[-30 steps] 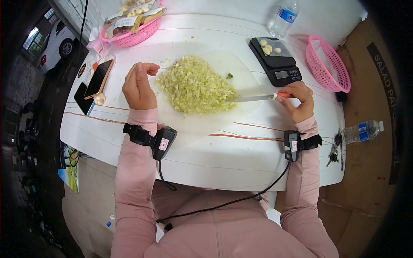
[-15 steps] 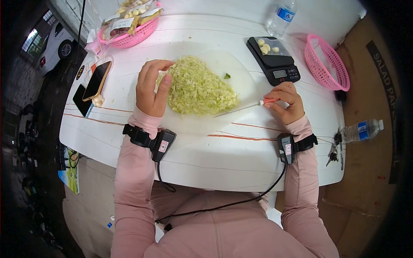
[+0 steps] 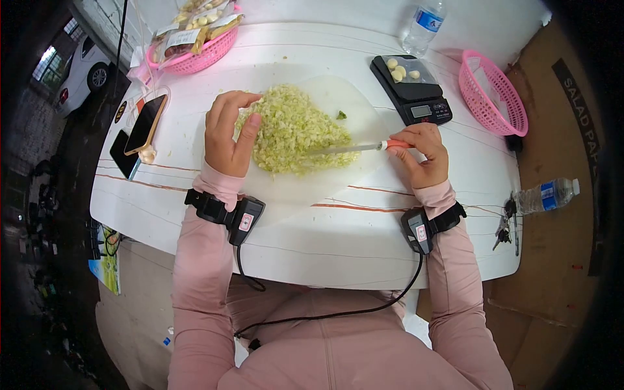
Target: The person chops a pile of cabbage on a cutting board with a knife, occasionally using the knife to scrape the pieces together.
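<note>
A heap of finely chopped pale green vegetable [image 3: 292, 127] lies on a translucent white cutting board [image 3: 361, 107]. My right hand [image 3: 421, 153] is closed around the orange handle of a knife [image 3: 351, 149]. The blade points left, and its tip reaches over the lower right part of the heap. At the heap's left edge, my left hand [image 3: 229, 133] is open, thumb and fingers apart and curved, the fingertips beside the chopped pieces. A small dark green scrap [image 3: 341, 115] rests on the board right of the heap.
Behind my right hand stands a black kitchen scale [image 3: 413, 91] with a bag of garlic cloves [image 3: 406, 69]. Pink baskets [image 3: 494, 94] [image 3: 201, 58] stand right and back left. Two phones [image 3: 146, 123] lie left. Water bottles [image 3: 426, 29] [image 3: 549, 196] are at the back and right edge.
My right hand has moved slightly left with the knife, bringing the blade from the heap's lower right edge onto the chopped pieces. My left hand has stayed nearly still.
</note>
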Demonstrator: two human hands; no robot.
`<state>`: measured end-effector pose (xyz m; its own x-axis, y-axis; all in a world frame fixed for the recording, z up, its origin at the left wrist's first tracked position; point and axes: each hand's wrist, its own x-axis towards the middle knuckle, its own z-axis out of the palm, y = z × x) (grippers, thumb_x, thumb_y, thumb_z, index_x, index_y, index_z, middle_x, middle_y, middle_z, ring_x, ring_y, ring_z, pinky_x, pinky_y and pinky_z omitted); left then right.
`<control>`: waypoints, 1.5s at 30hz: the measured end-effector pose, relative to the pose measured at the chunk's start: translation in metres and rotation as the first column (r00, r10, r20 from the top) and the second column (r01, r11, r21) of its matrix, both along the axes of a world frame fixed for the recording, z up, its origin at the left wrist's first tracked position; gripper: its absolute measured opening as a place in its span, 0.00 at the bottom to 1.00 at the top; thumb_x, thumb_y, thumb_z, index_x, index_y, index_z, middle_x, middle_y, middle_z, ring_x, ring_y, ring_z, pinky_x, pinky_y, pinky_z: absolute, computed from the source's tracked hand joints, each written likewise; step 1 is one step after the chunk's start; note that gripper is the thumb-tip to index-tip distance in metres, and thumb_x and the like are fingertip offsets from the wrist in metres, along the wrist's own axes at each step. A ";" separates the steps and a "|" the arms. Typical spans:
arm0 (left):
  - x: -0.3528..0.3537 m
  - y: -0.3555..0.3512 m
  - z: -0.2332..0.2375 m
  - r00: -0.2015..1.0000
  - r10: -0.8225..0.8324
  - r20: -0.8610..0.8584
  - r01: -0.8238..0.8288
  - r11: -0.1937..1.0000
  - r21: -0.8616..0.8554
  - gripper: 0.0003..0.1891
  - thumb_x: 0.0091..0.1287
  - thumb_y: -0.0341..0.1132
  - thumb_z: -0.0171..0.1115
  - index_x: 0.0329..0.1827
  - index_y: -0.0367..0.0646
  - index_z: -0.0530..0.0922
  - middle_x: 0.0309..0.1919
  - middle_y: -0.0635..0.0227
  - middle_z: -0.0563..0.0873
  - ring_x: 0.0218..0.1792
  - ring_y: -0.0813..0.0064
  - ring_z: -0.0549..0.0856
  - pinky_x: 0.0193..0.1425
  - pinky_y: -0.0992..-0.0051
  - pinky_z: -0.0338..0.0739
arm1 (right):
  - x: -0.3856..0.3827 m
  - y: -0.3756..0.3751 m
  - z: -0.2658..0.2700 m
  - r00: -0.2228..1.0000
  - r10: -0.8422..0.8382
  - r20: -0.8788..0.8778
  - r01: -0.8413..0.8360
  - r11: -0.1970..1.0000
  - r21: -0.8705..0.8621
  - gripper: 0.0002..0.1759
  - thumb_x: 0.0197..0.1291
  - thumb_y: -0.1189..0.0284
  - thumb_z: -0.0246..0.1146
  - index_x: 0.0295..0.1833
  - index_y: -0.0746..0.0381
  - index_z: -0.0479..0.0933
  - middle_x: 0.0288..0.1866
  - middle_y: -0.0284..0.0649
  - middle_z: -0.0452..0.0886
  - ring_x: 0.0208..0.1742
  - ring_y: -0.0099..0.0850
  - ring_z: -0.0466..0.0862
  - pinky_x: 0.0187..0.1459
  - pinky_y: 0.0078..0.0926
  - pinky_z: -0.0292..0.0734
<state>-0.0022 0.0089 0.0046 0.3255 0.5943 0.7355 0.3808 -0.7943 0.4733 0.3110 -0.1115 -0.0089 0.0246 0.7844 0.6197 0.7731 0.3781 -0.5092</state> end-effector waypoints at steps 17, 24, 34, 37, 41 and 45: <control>-0.002 0.008 -0.013 0.972 0.208 -0.110 -0.211 0.977 -0.016 0.08 0.66 0.35 0.66 0.45 0.43 0.83 0.43 0.65 0.85 0.45 0.61 0.83 0.53 0.64 0.70 | 0.004 -0.002 -0.006 0.908 -0.364 -0.206 0.330 0.926 -0.182 0.08 0.56 0.72 0.73 0.40 0.63 0.87 0.36 0.39 0.83 0.43 0.34 0.78 0.46 0.27 0.76; 0.000 0.009 -0.017 0.973 0.157 -0.172 -0.173 0.981 -0.084 0.13 0.66 0.40 0.67 0.49 0.44 0.84 0.46 0.63 0.87 0.50 0.61 0.84 0.57 0.64 0.70 | -0.008 -0.002 -0.010 0.934 -0.317 -0.163 0.296 0.945 -0.140 0.08 0.54 0.72 0.73 0.40 0.62 0.87 0.34 0.40 0.83 0.41 0.36 0.78 0.45 0.30 0.75; 0.003 -0.001 -0.008 0.957 0.126 -0.261 -0.126 0.992 0.018 0.12 0.66 0.40 0.67 0.49 0.46 0.84 0.46 0.66 0.88 0.50 0.66 0.84 0.61 0.64 0.65 | -0.015 -0.003 -0.009 0.950 -0.279 -0.140 0.267 0.958 -0.102 0.09 0.53 0.70 0.75 0.38 0.61 0.87 0.32 0.38 0.83 0.39 0.36 0.77 0.43 0.33 0.72; 0.003 -0.001 -0.008 0.961 0.111 -0.255 -0.108 0.994 0.028 0.10 0.65 0.38 0.68 0.47 0.47 0.85 0.45 0.67 0.88 0.49 0.67 0.84 0.61 0.65 0.65 | -0.015 -0.003 -0.007 0.957 -0.272 -0.097 0.267 0.961 -0.066 0.08 0.52 0.70 0.75 0.38 0.61 0.87 0.32 0.37 0.83 0.38 0.36 0.77 0.42 0.32 0.71; 0.003 -0.003 -0.006 0.965 0.100 -0.242 -0.096 0.995 0.029 0.10 0.65 0.37 0.68 0.46 0.46 0.85 0.44 0.68 0.88 0.49 0.67 0.84 0.61 0.65 0.65 | -0.018 -0.004 -0.002 0.967 -0.239 -0.092 0.237 0.971 -0.029 0.09 0.52 0.70 0.75 0.38 0.60 0.86 0.31 0.37 0.82 0.37 0.36 0.76 0.42 0.32 0.71; 0.002 -0.003 -0.004 0.956 0.094 -0.277 -0.085 0.995 0.043 0.10 0.64 0.33 0.68 0.47 0.46 0.86 0.46 0.65 0.88 0.50 0.63 0.84 0.60 0.66 0.70 | -0.022 -0.006 0.000 0.970 -0.221 -0.101 0.218 0.975 -0.039 0.09 0.51 0.72 0.75 0.38 0.59 0.87 0.31 0.37 0.82 0.38 0.36 0.77 0.43 0.32 0.71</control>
